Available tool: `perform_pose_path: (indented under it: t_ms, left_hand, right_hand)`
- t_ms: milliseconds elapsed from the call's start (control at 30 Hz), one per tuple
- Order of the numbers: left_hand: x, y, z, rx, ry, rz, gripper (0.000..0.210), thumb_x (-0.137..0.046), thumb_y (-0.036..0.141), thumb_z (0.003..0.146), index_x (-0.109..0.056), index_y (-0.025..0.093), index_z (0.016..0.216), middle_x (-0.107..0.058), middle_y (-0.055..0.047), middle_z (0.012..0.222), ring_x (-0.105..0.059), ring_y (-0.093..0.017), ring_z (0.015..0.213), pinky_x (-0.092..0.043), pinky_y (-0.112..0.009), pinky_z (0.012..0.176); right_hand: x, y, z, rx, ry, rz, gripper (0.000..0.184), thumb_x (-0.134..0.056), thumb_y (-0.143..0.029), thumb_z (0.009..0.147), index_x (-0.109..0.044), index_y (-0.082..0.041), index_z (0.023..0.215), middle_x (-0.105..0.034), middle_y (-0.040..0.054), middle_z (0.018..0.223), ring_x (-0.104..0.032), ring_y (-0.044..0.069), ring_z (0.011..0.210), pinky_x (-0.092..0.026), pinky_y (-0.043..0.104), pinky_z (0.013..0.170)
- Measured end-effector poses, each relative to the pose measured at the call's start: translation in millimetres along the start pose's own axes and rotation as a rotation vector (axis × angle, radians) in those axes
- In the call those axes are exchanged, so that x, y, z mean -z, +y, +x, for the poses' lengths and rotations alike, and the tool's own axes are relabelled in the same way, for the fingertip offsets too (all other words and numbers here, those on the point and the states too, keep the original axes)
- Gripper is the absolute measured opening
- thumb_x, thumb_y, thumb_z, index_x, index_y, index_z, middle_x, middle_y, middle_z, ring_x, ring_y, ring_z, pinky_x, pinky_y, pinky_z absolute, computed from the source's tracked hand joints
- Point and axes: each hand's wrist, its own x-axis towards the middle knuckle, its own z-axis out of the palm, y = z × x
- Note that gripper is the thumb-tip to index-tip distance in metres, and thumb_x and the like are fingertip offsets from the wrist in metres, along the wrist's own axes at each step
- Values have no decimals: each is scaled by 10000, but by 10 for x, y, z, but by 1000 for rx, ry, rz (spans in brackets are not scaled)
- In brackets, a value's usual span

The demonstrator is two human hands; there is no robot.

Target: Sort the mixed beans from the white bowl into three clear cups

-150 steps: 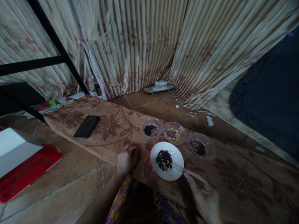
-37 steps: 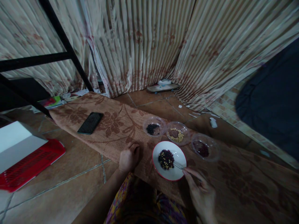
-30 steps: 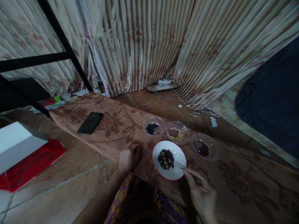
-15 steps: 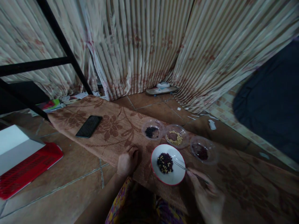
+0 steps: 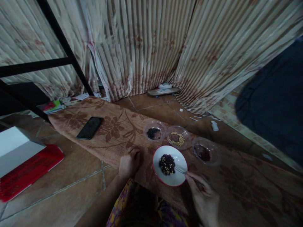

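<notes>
My right hand is closed round a metal fork. The fork's tines reach into a white bowl with a red rim, at the right edge of a heap of mixed dark and yellow beans. Curled into a fist, my left hand rests on the brown cloth left of the bowl, apart from it; nothing shows in it. Behind the bowl stand three clear plastic dishes: one with black beans, one with yellow beans, one with dark red beans.
A black phone lies on the patterned brown cloth to the left. On the tiled floor are a red-and-white box and a skateboard. Striped curtains hang behind; a black metal frame stands at left.
My right hand has moved slightly left with the fork, whose tines now sit closer to the beans in the bowl. My left hand stays where it was.
</notes>
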Motion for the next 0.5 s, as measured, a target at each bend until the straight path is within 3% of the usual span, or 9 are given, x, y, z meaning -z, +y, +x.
perform_pose_path:
  t_ms: [500]
  left_hand:
    - [-9, -13, 0, 15, -6, 13, 173, -503, 260, 949, -671, 241, 984, -707, -24, 1083, -695, -156, 887, -533, -234, 738]
  right_hand:
    - [-74, 31, 11, -12, 3, 35, 308, -752, -486, 690, -770, -192, 778, -764, 80, 865, -707, 235, 828, -562, 345, 789]
